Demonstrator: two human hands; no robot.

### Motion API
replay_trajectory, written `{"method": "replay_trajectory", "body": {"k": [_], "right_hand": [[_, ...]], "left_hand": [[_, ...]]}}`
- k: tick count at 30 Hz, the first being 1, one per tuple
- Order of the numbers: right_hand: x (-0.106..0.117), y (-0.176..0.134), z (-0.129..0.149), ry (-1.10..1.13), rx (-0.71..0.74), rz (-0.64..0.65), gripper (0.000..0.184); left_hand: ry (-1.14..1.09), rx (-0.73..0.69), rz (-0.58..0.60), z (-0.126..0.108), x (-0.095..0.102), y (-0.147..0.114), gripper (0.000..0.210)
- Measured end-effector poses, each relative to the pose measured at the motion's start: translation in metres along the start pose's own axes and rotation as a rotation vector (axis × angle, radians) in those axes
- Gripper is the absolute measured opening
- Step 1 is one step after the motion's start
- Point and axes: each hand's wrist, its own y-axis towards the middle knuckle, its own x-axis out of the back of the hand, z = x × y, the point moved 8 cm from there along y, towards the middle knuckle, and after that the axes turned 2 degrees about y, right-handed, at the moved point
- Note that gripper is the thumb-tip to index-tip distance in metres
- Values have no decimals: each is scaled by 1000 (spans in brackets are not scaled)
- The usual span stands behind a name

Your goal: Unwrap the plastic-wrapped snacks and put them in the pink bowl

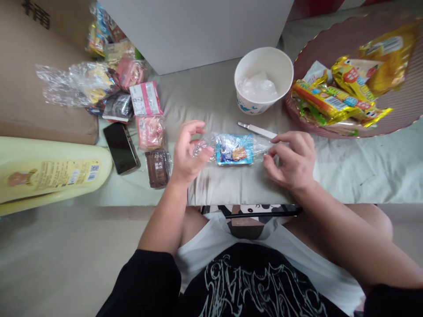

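A small blue snack packet (234, 149) with a biscuit picture lies on the cloth inside a clear plastic wrapper (209, 143), whose loose ends stretch out to both sides. At the wrapper's left end is my left hand (188, 154), open, fingers curved and apart, the thumb close to the plastic. My right hand (292, 158) is at the other end, its fingers curled and closed on the narrow tip of the wrapper. Just above the packet lies a white-handled craft knife (257, 129), close to my right fingertips.
Behind stands a white paper tub (264, 81) with clear plastic inside. A pink bowl (346, 130) of yellow snack packs is at right. Left are wrapped snacks (150, 132), a phone (121, 148), a yellow bottle (53, 174) and a cardboard box (29, 88). A white box (198, 31) stands behind.
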Motion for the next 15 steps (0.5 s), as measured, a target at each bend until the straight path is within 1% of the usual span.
{"method": "replay_trajectory", "body": {"k": [1, 2, 4, 5, 6, 8, 10, 12, 15], "right_hand": [[-2, 0, 3, -20, 16, 5, 5], [-6, -1, 5, -45, 13, 29, 2], [-14, -2, 3, -94, -28, 104, 12], [-18, -3, 1, -114, -53, 138, 15], [-20, -4, 0, -131, -74, 163, 16], [-24, -5, -3, -152, -83, 186, 13], [-25, -6, -4, -161, -78, 200, 12], [-26, -6, -6, -162, -81, 208, 14], [-24, -5, -8, -158, -107, 213, 13]], "left_hand": [[77, -38, 54, -5, -6, -1, 50], [151, -58, 86, -9, -10, -2, 40], [259, -67, 91, -12, -14, -3, 17], [283, -58, 78, -13, -15, -2, 17], [293, -42, 66, -13, -15, -2, 22], [288, -5, 46, -10, -16, 0, 33], [269, 42, 15, -5, -16, 3, 38], [228, 105, -64, 6, -10, 6, 39], [131, 235, -217, 33, 6, 10, 36]]}}
